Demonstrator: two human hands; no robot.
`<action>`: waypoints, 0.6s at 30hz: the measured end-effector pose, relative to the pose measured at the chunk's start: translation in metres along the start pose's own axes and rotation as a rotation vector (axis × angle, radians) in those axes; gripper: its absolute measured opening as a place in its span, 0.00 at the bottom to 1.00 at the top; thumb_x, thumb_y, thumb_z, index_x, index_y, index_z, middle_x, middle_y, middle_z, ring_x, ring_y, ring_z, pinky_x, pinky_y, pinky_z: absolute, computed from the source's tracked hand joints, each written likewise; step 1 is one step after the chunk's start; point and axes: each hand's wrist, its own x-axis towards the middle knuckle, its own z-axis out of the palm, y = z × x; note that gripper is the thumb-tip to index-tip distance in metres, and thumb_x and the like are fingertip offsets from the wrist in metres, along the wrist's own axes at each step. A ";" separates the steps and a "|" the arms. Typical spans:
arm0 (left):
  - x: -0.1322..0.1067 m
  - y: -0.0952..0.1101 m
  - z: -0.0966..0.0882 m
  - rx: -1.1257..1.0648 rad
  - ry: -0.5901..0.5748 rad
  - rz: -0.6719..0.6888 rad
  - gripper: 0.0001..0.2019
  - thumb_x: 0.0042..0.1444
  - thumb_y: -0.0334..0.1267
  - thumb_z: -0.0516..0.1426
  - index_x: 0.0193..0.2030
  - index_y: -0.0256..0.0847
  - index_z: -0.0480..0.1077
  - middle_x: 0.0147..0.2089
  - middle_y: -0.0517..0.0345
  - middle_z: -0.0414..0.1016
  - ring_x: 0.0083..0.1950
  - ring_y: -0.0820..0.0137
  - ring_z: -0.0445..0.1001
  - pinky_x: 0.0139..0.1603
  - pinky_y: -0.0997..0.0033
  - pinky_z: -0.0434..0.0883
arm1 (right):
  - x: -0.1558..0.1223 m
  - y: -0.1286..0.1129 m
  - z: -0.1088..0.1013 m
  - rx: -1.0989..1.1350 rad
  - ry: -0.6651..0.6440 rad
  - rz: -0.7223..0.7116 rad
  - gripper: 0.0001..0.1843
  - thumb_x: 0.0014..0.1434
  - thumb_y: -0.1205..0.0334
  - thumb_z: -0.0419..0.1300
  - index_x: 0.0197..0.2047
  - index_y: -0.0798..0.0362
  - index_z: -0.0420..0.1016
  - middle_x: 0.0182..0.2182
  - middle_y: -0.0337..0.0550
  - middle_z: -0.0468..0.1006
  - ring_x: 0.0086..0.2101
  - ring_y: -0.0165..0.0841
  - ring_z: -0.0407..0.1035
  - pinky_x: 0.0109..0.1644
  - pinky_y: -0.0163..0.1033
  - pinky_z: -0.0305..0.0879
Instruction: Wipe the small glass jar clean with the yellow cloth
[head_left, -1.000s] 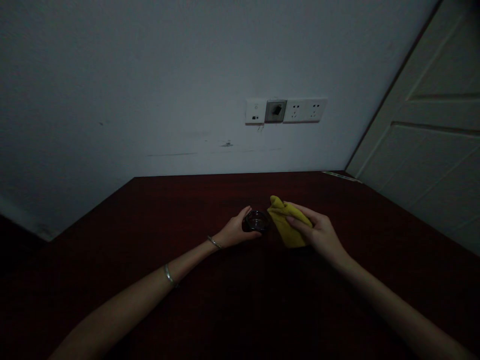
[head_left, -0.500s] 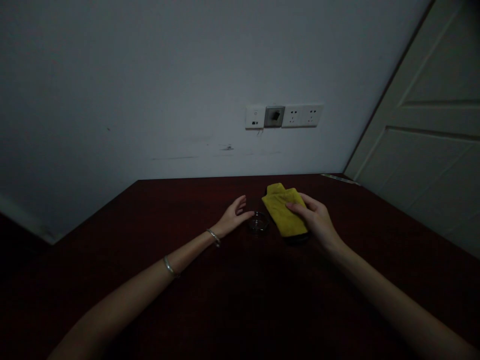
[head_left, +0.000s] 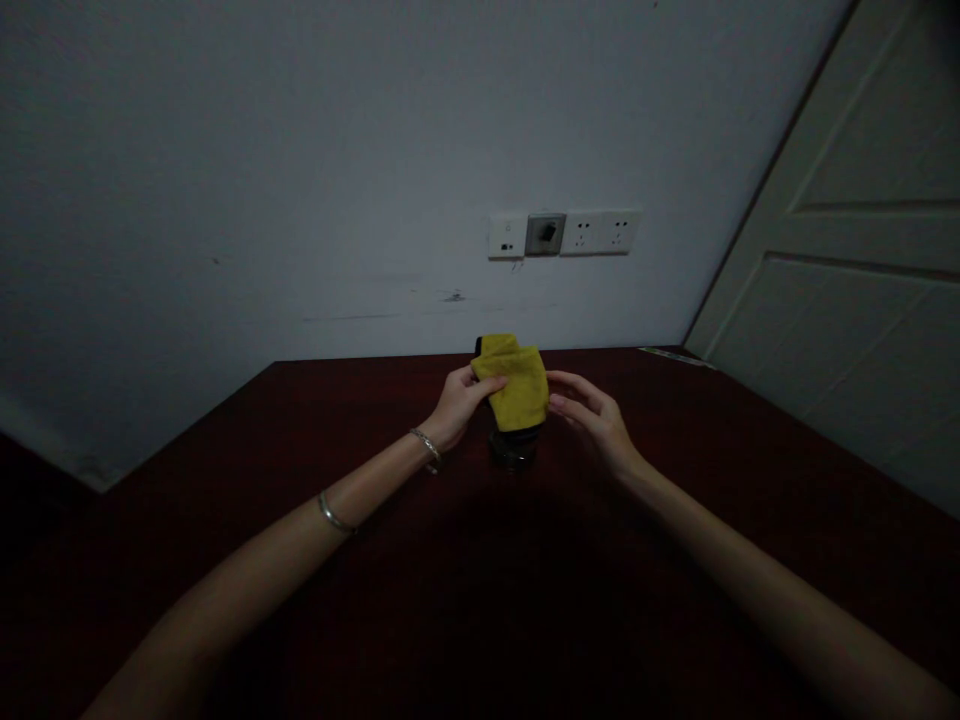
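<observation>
My left hand (head_left: 459, 403) pinches the left edge of a folded yellow cloth (head_left: 519, 386) and holds it up above the dark red table (head_left: 315, 440). A small dark edge shows behind the cloth's top left corner; I cannot make out what it is. My right hand (head_left: 592, 415) hovers just right of the cloth with its fingers spread and slightly curled, a narrow gap from the fabric. A small dark glass jar (head_left: 512, 449) stands on the table directly under the cloth, partly hidden by it. Two thin bracelets sit on my left forearm.
The table runs up to a white wall with a row of sockets and a switch (head_left: 562, 233). A pale panelled door (head_left: 847, 290) stands along the table's right side. The room is dim.
The cloth went from my right hand to my left and rose leftward over the jar. My left hand had let go of the jar earlier. My right hand opened.
</observation>
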 end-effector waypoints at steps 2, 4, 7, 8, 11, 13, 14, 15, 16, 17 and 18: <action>0.014 0.005 -0.017 0.159 -0.021 0.124 0.15 0.48 0.35 0.61 0.44 0.35 0.73 0.49 0.48 0.76 0.49 0.64 0.74 0.54 0.60 0.67 | -0.004 0.014 -0.012 -0.137 -0.059 0.023 0.27 0.49 0.56 0.66 0.53 0.47 0.68 0.55 0.46 0.70 0.56 0.42 0.63 0.59 0.51 0.60; 0.027 0.010 -0.035 0.400 -0.178 0.190 0.14 0.49 0.33 0.59 0.44 0.35 0.73 0.49 0.49 0.76 0.51 0.63 0.72 0.55 0.61 0.66 | -0.010 0.031 -0.022 -0.306 -0.156 0.057 0.36 0.46 0.56 0.68 0.59 0.45 0.62 0.62 0.47 0.62 0.59 0.42 0.58 0.62 0.53 0.55; 0.039 0.012 -0.050 0.730 -0.436 0.228 0.16 0.55 0.31 0.54 0.50 0.38 0.71 0.52 0.51 0.75 0.52 0.65 0.72 0.54 0.63 0.66 | -0.018 0.053 -0.026 -0.391 -0.313 0.122 0.51 0.42 0.56 0.70 0.66 0.47 0.51 0.65 0.51 0.53 0.63 0.42 0.52 0.65 0.52 0.50; 0.041 0.011 -0.051 0.835 -0.514 0.231 0.17 0.56 0.30 0.52 0.51 0.39 0.70 0.52 0.51 0.75 0.52 0.66 0.72 0.54 0.64 0.66 | -0.019 0.059 -0.026 -0.398 -0.338 0.137 0.54 0.41 0.56 0.71 0.67 0.49 0.48 0.66 0.52 0.53 0.63 0.42 0.51 0.65 0.51 0.49; 0.042 0.003 -0.044 1.126 -0.664 0.222 0.18 0.56 0.29 0.51 0.52 0.41 0.70 0.50 0.51 0.76 0.50 0.66 0.73 0.50 0.67 0.67 | -0.019 0.070 -0.022 -0.410 -0.339 0.141 0.57 0.40 0.56 0.71 0.68 0.52 0.44 0.65 0.55 0.53 0.63 0.42 0.52 0.66 0.51 0.48; 0.041 -0.003 -0.036 1.277 -0.699 0.215 0.18 0.55 0.28 0.51 0.52 0.42 0.70 0.51 0.51 0.75 0.49 0.65 0.73 0.47 0.68 0.67 | -0.019 0.074 -0.020 -0.438 -0.313 0.115 0.57 0.40 0.55 0.71 0.68 0.52 0.45 0.65 0.55 0.55 0.62 0.43 0.52 0.66 0.52 0.48; 0.040 -0.006 -0.033 1.326 -0.712 0.217 0.19 0.54 0.28 0.51 0.52 0.42 0.70 0.51 0.51 0.75 0.49 0.64 0.73 0.46 0.68 0.66 | -0.018 0.075 -0.019 -0.459 -0.300 0.097 0.57 0.40 0.55 0.71 0.68 0.52 0.45 0.64 0.55 0.56 0.62 0.43 0.53 0.66 0.53 0.48; 0.039 -0.008 -0.030 1.356 -0.723 0.223 0.19 0.54 0.28 0.51 0.52 0.42 0.70 0.51 0.51 0.75 0.49 0.64 0.73 0.46 0.68 0.66 | -0.018 0.076 -0.019 -0.482 -0.290 0.080 0.56 0.40 0.55 0.71 0.67 0.51 0.46 0.64 0.55 0.57 0.62 0.44 0.53 0.66 0.53 0.48; 0.038 -0.010 -0.028 1.368 -0.734 0.229 0.20 0.54 0.27 0.50 0.52 0.42 0.69 0.51 0.51 0.75 0.49 0.64 0.73 0.46 0.67 0.66 | -0.018 0.076 -0.019 -0.502 -0.280 0.065 0.56 0.41 0.54 0.71 0.67 0.51 0.46 0.63 0.54 0.58 0.62 0.44 0.54 0.65 0.54 0.49; 0.037 -0.011 -0.027 1.364 -0.743 0.231 0.20 0.54 0.27 0.50 0.52 0.43 0.69 0.51 0.51 0.74 0.49 0.64 0.72 0.45 0.68 0.66 | -0.017 0.077 -0.019 -0.516 -0.272 0.055 0.55 0.42 0.54 0.71 0.67 0.50 0.47 0.63 0.54 0.59 0.61 0.44 0.55 0.65 0.54 0.50; 0.037 -0.013 -0.027 1.352 -0.745 0.224 0.20 0.54 0.28 0.50 0.53 0.43 0.69 0.51 0.51 0.75 0.48 0.65 0.73 0.44 0.68 0.65 | -0.017 0.078 -0.019 -0.526 -0.263 0.053 0.54 0.42 0.54 0.70 0.67 0.50 0.47 0.62 0.54 0.61 0.60 0.44 0.57 0.64 0.54 0.51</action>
